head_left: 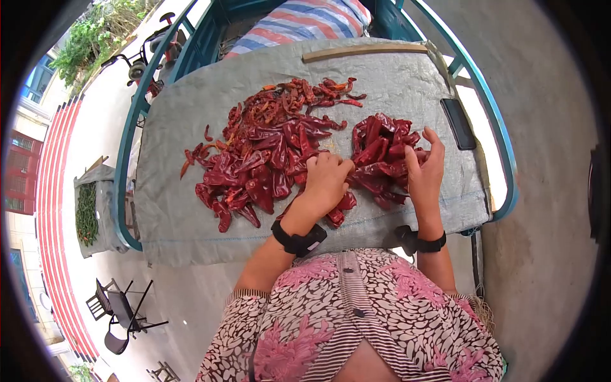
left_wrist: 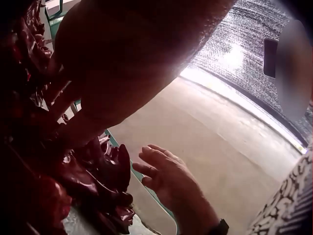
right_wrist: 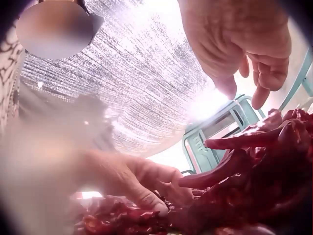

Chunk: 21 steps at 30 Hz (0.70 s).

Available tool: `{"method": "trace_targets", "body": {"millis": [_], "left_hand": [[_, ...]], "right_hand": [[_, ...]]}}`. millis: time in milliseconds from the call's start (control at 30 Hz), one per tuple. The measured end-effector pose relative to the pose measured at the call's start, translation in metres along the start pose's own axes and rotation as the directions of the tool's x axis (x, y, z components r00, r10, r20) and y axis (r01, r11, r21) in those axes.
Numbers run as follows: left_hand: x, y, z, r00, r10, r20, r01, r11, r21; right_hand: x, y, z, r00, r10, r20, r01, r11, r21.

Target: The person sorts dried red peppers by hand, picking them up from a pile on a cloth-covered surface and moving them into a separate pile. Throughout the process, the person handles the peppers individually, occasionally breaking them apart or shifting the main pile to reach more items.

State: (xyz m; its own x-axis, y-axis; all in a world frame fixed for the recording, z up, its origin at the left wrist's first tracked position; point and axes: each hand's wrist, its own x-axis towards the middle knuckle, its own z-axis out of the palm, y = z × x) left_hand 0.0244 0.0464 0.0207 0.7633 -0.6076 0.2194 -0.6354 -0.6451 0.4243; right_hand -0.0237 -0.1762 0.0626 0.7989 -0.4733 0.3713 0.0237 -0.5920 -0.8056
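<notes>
My left hand (head_left: 328,180) reaches down, fingers bent, onto dried red chili peppers at the inner edge of the larger pile (head_left: 261,162). In the left wrist view its fingertips go in among dark, glossy peppers (left_wrist: 90,178); I cannot tell whether they grip one. From the right wrist view, the left thumb and fingers (right_wrist: 146,183) lie low against the peppers. My right hand (head_left: 425,172) is raised at the right side of the smaller pile (head_left: 382,153), its thumb and fingers spread apart around air. Pepper stems and tips (right_wrist: 244,142) stick up below it.
A grey woven sheet (head_left: 191,114) covers the work surface inside a teal metal frame (head_left: 493,121). A black phone (head_left: 458,124) lies at the right edge and a wooden strip (head_left: 363,52) at the far edge. Behind is a striped sack (head_left: 299,25). Chairs (head_left: 124,312) stand at left.
</notes>
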Motion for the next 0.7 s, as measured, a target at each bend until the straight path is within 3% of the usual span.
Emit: {"method": "trace_targets", "body": {"millis": [100, 200, 300, 400, 467, 500, 600, 667, 700], "left_hand": [[0.003, -0.002, 0.009, 1.0, 0.013, -0.014, -0.013, 0.999, 0.039], [0.009, -0.006, 0.008, 0.991, 0.121, -0.05, -0.118, 0.991, 0.062], [0.011, -0.01, 0.006, 0.993, 0.109, 0.041, -0.11, 0.993, 0.045], [0.011, -0.011, 0.006, 0.987, 0.16, -0.006, -0.159, 0.985, 0.074], [0.009, -0.014, 0.013, 0.971, 0.21, -0.115, -0.204, 0.977, 0.058], [0.01, -0.015, 0.015, 0.957, 0.235, -0.171, -0.229, 0.972, 0.056], [0.008, -0.011, 0.018, 0.992, 0.129, -0.005, -0.128, 0.984, 0.123], [0.01, -0.012, 0.019, 0.992, 0.122, 0.023, -0.124, 0.983, 0.139], [0.011, -0.019, 0.028, 0.987, 0.154, -0.046, -0.148, 0.983, 0.111]], "right_hand": [[-0.001, 0.0, -0.004, 0.996, 0.003, 0.089, -0.01, 0.997, 0.073], [-0.002, 0.004, -0.005, 0.989, -0.01, 0.148, -0.002, 0.997, 0.08], [-0.005, 0.004, -0.006, 0.988, -0.039, 0.149, 0.03, 0.998, 0.059], [-0.006, 0.005, -0.007, 0.986, -0.058, 0.153, 0.05, 0.997, 0.058], [-0.007, 0.009, -0.007, 0.983, -0.042, 0.176, 0.029, 0.996, 0.079], [-0.007, 0.006, -0.009, 0.969, -0.051, 0.242, 0.027, 0.995, 0.1], [-0.016, -0.004, -0.019, 0.906, -0.107, 0.41, 0.053, 0.988, 0.142], [-0.022, -0.007, -0.022, 0.855, -0.203, 0.478, 0.15, 0.978, 0.147], [-0.023, -0.01, -0.027, 0.816, -0.192, 0.545, 0.177, 0.981, 0.08]]}}
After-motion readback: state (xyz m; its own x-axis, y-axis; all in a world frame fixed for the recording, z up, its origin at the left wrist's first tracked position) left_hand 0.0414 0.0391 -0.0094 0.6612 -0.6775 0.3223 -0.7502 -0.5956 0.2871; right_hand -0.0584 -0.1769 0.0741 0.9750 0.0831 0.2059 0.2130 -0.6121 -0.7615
